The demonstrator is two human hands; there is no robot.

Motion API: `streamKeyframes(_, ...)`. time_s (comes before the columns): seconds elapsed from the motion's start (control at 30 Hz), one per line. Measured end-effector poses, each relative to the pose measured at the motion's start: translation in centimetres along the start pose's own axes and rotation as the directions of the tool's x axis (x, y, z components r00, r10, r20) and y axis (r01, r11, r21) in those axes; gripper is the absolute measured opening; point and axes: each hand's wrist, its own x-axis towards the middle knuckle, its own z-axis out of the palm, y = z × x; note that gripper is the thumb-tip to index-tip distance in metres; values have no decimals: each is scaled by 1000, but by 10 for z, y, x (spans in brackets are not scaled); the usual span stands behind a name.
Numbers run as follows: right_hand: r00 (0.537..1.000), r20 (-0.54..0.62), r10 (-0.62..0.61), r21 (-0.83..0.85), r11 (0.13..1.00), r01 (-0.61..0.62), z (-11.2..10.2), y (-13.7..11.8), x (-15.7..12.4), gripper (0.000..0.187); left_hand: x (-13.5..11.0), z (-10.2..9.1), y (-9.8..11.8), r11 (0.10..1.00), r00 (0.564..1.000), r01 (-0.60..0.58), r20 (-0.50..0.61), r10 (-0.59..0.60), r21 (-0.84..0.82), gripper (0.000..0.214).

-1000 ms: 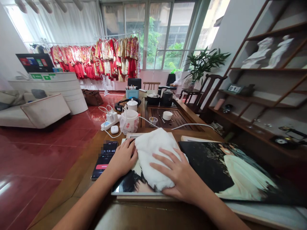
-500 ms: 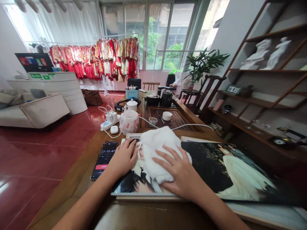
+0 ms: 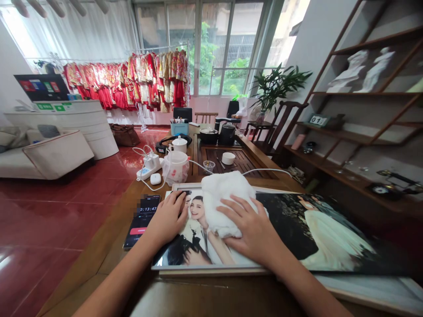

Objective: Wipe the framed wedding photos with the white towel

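Observation:
My right hand (image 3: 251, 226) lies spread over a folded white towel (image 3: 224, 204), pressing it onto a large framed wedding photo (image 3: 297, 233). My left hand (image 3: 168, 218) rests flat on the photo's left part, close to its upper edge and beside the towel, holding nothing I can see. The couple's faces show between my hands. To the left of that hand, almost touching it, lies a smartphone (image 3: 142, 220) with a lit timer screen.
The photo covers the near part of a wooden table (image 3: 115, 233). Beyond it stand a white power strip (image 3: 152, 165), an earbud case (image 3: 155, 178), a wrapped white jug (image 3: 175, 169) and a dark wooden tea tray (image 3: 228, 156). Shelves stand to the right.
The towel and my right hand have moved to the right across the photo, uncovering more of the couple. My left hand has stayed in nearly the same place.

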Motion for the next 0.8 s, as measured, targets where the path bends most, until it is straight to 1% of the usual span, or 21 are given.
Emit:
streamKeyframes(0.1, 999, 10, -32, 6, 999, 32, 1, -2, 0, 53, 0, 0, 1, 1000, 1000, 4, 1, -4, 3, 44)
streamKeyframes(0.27, 985, 95, -144, 65, 988, 138, -2, -16, -2, 60, 0, -2, 2, 1000, 1000, -12, -12, 12, 13, 42)
streamKeyframes(0.33, 981, 105, -164, 75, 985, 157, -3, -19, -2, 61, 1, -2, 2, 1000, 1000, -24, -10, 24, 16, 42)
streamKeyframes(0.4, 985, 94, -145, 77, 987, 138, -4, -18, -2, 59, 1, -2, 2, 1000, 1000, -23, -7, 24, 20, 43)
streamKeyframes(0.53, 999, 33, -37, 30, 999, 36, -1, -9, 0, 53, 0, -1, 1, 1000, 1000, -4, -6, 4, 11, 44)
streamKeyframes(0.63, 999, -15, 29, -12, 1000, -29, 1, -3, 1, 51, 0, 0, 1, 1000, 1000, 1, -7, -1, 3, 44)
streamKeyframes(0.7, 999, -29, 31, -22, 999, -32, 2, -2, 1, 51, 0, -1, 1, 1000, 1000, 5, -4, -5, 6, 44)
streamKeyframes(0.8, 1000, -26, -9, -7, 1000, 9, 3, -7, 0, 53, 0, -1, 1, 1000, 1000, 9, 0, -9, 16, 44)
